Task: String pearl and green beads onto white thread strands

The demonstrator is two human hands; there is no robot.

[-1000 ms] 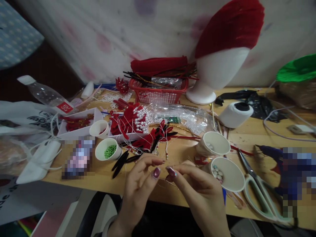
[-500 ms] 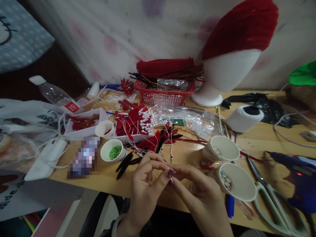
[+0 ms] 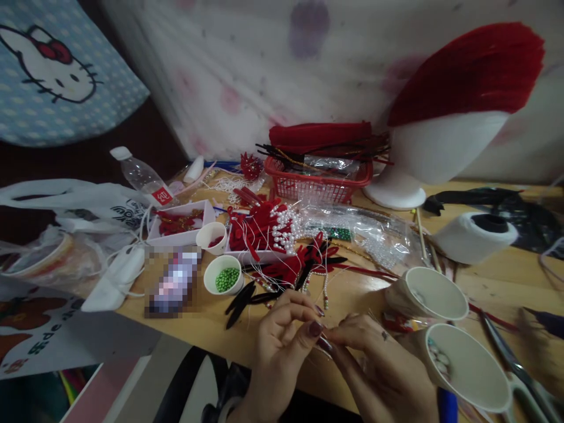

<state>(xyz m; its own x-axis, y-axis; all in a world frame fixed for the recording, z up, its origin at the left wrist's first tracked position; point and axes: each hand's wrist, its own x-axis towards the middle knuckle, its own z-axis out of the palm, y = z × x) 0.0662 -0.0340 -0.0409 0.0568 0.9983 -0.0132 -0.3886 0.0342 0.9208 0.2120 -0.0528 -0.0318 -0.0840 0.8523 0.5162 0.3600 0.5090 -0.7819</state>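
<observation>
My left hand and my right hand meet fingertip to fingertip over the table's front edge. Both are closed in a pinch, and what lies between the fingertips is too small or hidden to name. Just beyond them, strings of small beads trail from a heap of red and black fuzzy pieces. Black leaf-like pieces lie left of my left hand. To the right of my right hand stands a paper cup with pale beads, and behind it another paper cup.
A cup of green beads, a phone-like blurred object and white boxes stand left. A red basket, white foam head and thread cone are at the back. Scissors lie right.
The view has swung left, so the scene sits farther right and lower. My fingertips stay together, while my right hand has turned so that more of its back shows.
</observation>
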